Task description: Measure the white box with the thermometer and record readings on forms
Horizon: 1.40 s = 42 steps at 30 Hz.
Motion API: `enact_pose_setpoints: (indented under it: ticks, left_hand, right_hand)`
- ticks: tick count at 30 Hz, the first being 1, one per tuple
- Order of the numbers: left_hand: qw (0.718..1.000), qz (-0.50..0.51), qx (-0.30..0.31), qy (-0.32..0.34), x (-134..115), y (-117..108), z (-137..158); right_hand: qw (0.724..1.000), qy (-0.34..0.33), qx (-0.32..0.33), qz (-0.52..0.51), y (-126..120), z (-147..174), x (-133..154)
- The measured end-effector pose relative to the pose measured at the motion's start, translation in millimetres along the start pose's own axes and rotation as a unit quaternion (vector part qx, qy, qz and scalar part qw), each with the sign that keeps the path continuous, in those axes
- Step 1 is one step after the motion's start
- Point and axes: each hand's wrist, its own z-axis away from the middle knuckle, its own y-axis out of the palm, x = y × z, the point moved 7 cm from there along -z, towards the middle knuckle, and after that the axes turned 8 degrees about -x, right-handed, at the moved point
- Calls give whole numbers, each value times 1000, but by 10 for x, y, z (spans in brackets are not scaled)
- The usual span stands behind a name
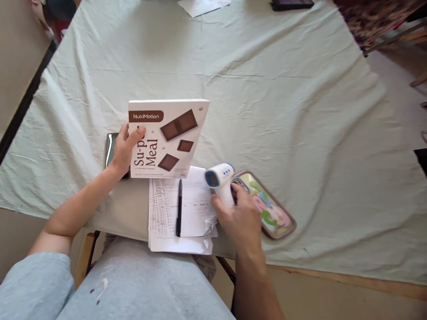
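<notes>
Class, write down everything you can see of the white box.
The white box looks like cardboard, its visible top shut and its front turned toward us. It bears a brown NutriMotion label, brown chocolate-like pictures and sideways lettering, partly under the thumb of the left hand gripping its left edge. It overlaps the papers in view; whether they touch is unclear.

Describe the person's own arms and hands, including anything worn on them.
The left hand and right hand are ungloved; no watch or bracelet shows. A plain, pale blue-grey sleeve ends above the left elbow; no sleeve shows on the right forearm.
</notes>
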Motion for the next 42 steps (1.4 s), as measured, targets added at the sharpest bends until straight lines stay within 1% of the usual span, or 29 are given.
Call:
enact_pose_setpoints:
  ticks: [2,3,5,6,8,10,12,13,15,20,24,32,42]
  left_hand:
    - [1000,-2,3,8,3,-10,-9]
    - [1000,5,3,8,6,-18,-9]
    - [999,40,-6,1,18,-42,-2]
    - [998,64,-13,-5,27,-55,2]
    - [994,108,-24,-14,47,-76,10]
    - [991,132,-32,-15,64,-90,11]
    - [989,139,-37,-13,79,-96,8]
    - [989,140,-37,-14,89,-95,6]
    - [989,139,-36,-15,100,-89,2]
    - [990,137,-34,-2,86,-76,6]
    - [993,112,-28,10,87,-80,17]
    - [991,132,-29,10,127,-103,2]
    - [992,125,-29,18,132,-116,-1]
  right_hand:
    - [994,38,3,-105,-108,39,98]
    - [985,50,23,-166,-131,79,183]
    - [953,50,111,-276,-83,204,436]
    - [932,48,170,-315,-16,291,583]
    - [893,52,267,-358,152,472,843]
    - [853,82,335,-391,349,630,1020]
    - [817,131,365,-426,514,734,1105]
    - [805,153,370,-439,572,767,1124]
    - [791,177,376,-449,632,804,1144]
    - [783,181,386,-454,598,821,1182]
    - [789,172,382,-450,584,833,1185]
    - [785,171,377,-462,607,843,1177]
    - [792,158,377,-454,627,847,1161]
